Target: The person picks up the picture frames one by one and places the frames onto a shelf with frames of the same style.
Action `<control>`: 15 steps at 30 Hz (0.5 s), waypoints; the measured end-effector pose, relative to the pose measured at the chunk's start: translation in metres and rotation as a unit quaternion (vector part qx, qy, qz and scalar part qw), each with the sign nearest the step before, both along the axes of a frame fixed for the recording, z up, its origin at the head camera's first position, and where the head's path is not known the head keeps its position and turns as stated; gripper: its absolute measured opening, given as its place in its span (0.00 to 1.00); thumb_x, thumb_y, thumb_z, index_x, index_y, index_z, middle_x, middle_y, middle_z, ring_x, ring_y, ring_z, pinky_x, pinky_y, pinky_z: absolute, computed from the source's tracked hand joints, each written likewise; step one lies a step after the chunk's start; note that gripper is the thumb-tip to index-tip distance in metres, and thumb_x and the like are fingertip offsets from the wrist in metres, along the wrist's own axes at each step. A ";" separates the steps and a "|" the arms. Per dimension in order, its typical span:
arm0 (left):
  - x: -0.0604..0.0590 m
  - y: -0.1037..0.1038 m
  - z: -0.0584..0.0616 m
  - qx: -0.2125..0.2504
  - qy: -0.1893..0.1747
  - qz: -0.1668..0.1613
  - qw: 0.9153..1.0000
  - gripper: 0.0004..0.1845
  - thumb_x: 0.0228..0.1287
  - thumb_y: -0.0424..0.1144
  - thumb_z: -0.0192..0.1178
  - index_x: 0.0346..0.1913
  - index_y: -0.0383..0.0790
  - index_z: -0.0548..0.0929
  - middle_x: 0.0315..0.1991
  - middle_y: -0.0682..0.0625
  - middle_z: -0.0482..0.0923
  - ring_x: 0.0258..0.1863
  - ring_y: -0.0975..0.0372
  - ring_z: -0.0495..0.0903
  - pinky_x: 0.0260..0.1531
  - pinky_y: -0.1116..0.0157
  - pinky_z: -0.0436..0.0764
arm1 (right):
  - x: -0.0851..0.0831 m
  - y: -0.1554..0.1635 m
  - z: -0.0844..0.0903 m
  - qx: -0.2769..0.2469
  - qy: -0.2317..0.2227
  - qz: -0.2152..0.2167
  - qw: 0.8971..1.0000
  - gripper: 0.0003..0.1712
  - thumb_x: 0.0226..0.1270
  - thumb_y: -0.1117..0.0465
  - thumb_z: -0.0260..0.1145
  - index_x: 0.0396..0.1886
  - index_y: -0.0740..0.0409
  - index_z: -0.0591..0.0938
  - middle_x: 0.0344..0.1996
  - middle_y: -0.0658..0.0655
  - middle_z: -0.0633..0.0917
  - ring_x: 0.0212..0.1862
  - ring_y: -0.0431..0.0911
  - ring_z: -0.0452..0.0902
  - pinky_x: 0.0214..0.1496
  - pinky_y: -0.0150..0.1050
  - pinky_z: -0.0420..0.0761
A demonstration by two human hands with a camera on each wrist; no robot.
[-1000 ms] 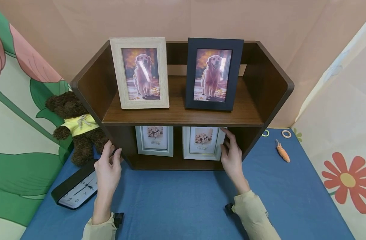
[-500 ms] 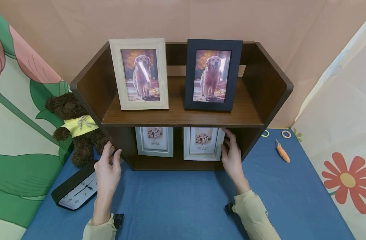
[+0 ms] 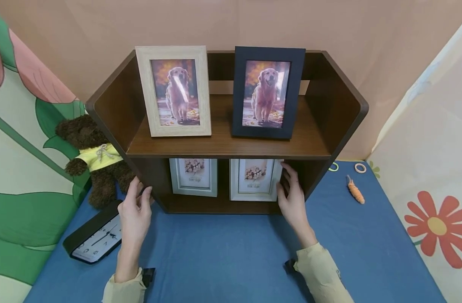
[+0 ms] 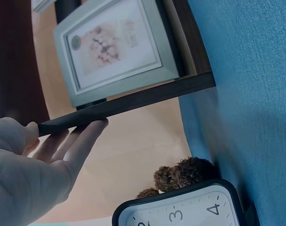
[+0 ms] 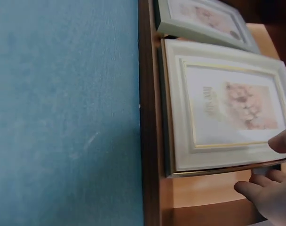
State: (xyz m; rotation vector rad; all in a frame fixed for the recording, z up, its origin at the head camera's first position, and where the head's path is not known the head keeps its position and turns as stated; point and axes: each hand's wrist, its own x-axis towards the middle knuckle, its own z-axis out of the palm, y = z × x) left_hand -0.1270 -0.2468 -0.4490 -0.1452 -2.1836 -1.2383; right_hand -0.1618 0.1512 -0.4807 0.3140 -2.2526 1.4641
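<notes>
A dark brown wooden shelf (image 3: 223, 147) stands on a blue cloth. My left hand (image 3: 136, 204) rests with straight fingers (image 4: 82, 139) on the front edge of the shelf's lower left panel (image 4: 133, 101). My right hand (image 3: 289, 191) reaches into the lower compartment and pinches the right edge of a white picture frame (image 3: 253, 179). Its thumb lies on the front of the white frame (image 5: 227, 108) and its fingers (image 5: 256, 188) are past the edge. A grey frame (image 3: 193, 176) stands upright to the left of the white one.
On the upper shelf stand a beige frame (image 3: 173, 90) and a navy frame (image 3: 267, 92), both with dog photos. A brown teddy bear (image 3: 94, 155) and a black clock (image 3: 96, 235) lie left of the shelf. A small carrot toy (image 3: 355, 190) and two rings (image 3: 360, 168) lie to the right.
</notes>
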 end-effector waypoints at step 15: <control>0.003 -0.017 0.016 -0.095 -0.026 -0.017 0.995 0.28 0.83 0.30 0.58 0.81 0.37 0.68 0.65 0.31 0.80 0.57 0.36 0.84 0.53 0.57 0.85 | 0.070 0.022 0.054 0.101 0.134 -0.019 0.986 0.40 0.69 0.84 0.65 0.78 0.65 0.69 0.76 0.62 0.73 0.74 0.52 0.73 0.73 0.31 0.72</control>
